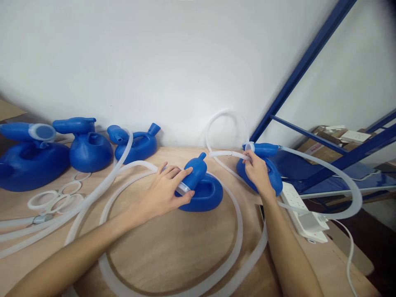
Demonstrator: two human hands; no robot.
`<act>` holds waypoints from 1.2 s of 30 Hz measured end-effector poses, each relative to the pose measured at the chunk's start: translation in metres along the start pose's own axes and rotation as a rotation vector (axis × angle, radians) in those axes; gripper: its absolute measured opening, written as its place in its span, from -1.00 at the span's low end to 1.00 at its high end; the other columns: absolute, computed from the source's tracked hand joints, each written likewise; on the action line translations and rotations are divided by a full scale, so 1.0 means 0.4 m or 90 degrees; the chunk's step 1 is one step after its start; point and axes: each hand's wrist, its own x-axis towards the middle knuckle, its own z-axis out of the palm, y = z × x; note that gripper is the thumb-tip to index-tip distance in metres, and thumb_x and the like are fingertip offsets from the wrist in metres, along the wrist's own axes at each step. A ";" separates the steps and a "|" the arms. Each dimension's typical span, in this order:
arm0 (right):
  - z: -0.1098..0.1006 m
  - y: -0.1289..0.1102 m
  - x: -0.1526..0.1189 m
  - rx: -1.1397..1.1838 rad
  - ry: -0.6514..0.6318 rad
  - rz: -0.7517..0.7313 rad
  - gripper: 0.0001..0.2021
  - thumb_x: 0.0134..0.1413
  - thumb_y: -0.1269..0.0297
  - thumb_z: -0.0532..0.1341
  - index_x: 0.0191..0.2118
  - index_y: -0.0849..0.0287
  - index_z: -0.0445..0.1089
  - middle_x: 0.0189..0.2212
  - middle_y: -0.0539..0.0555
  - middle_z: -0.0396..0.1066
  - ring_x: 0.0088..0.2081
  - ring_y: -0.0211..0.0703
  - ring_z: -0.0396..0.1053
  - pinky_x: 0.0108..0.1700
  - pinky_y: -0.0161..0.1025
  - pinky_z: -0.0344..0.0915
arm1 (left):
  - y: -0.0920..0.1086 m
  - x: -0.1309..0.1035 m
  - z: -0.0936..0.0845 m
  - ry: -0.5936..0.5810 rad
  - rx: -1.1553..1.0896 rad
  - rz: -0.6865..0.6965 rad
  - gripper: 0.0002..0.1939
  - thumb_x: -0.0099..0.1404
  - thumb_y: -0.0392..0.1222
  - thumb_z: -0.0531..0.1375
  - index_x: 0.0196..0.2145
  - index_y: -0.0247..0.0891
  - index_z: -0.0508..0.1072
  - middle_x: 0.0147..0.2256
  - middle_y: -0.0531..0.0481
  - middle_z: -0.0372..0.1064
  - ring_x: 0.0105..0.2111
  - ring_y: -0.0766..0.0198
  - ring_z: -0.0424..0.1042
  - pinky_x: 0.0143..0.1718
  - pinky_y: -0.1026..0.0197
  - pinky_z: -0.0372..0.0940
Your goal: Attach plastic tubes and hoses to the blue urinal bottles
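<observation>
Near the middle of the wooden table, my left hand (pixel 168 187) is wrapped round a blue funnel-shaped piece (pixel 195 172) with a white rim and a narrow spout. That piece lies over a blue bottle (pixel 206 194) with a handle opening. To the right, my right hand (pixel 255 167) pinches the end part of a translucent tube (pixel 227 154). Behind that hand stands another blue bottle (pixel 274 177), with a blue piece (pixel 265 149) on top and a tube running from it. A large tube loop (pixel 239 231) lies round the middle bottle.
Several blue bottles (pixel 91 152) stand at the left, beside white rings (pixel 69 188) and tubes (pixel 93 196). A white power strip (pixel 293 198) lies at the right edge. Blue metal framing (pixel 309 62) and cardboard boxes (pixel 321 152) are beyond it.
</observation>
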 end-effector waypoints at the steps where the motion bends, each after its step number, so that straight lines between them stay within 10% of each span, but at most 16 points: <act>1: 0.005 0.005 0.001 0.017 0.005 0.001 -0.63 0.06 0.42 0.00 -0.10 0.10 0.46 -0.24 0.18 0.58 -0.18 0.13 0.48 -0.11 -0.05 0.29 | -0.003 0.002 0.000 -0.001 -0.008 0.005 -0.45 0.41 0.02 0.23 0.24 -0.31 0.42 -0.05 -0.22 0.51 0.00 -0.05 0.47 0.31 -0.36 0.12; 15: -0.003 -0.016 -0.006 -0.024 0.026 -0.147 -0.58 0.13 0.49 0.02 0.03 0.12 0.46 -0.11 0.20 0.56 -0.02 0.17 0.46 0.05 0.03 0.35 | -0.078 0.017 -0.027 -0.036 -0.097 0.099 -0.47 0.40 -0.05 0.20 0.27 -0.24 0.40 -0.13 -0.12 0.48 -0.08 0.01 0.41 0.13 -0.12 0.23; 21: -0.023 -0.111 -0.039 -0.010 -0.096 -0.242 -0.49 0.27 0.45 -0.02 0.24 0.09 0.41 0.00 0.20 0.44 -0.03 0.10 0.44 0.06 0.00 0.35 | -0.091 0.020 -0.031 -0.054 -0.097 0.153 -0.39 0.34 -0.07 0.20 0.33 -0.17 0.32 -0.05 -0.14 0.48 -0.03 -0.02 0.42 0.19 -0.16 0.20; 32: -0.035 -0.177 -0.073 0.200 -0.142 -0.315 -0.61 0.32 0.27 -0.02 -0.05 0.15 0.56 -0.17 0.13 0.57 -0.18 0.01 0.49 -0.13 -0.14 0.27 | -0.115 0.029 -0.044 -0.101 -0.133 0.216 -0.37 0.31 -0.08 0.19 0.32 -0.13 0.32 0.01 -0.12 0.48 0.02 -0.02 0.43 0.28 -0.21 0.15; 36: -0.039 -0.227 -0.073 0.107 -0.124 -0.212 -0.48 0.43 0.04 -0.07 -0.49 0.13 0.39 -0.53 0.07 0.41 -0.44 -0.09 0.33 -0.30 -0.16 0.08 | -0.123 0.033 -0.037 -0.109 -0.141 0.228 -0.38 0.33 -0.04 0.19 0.32 -0.13 0.33 0.00 -0.12 0.47 0.01 -0.02 0.43 0.28 -0.21 0.15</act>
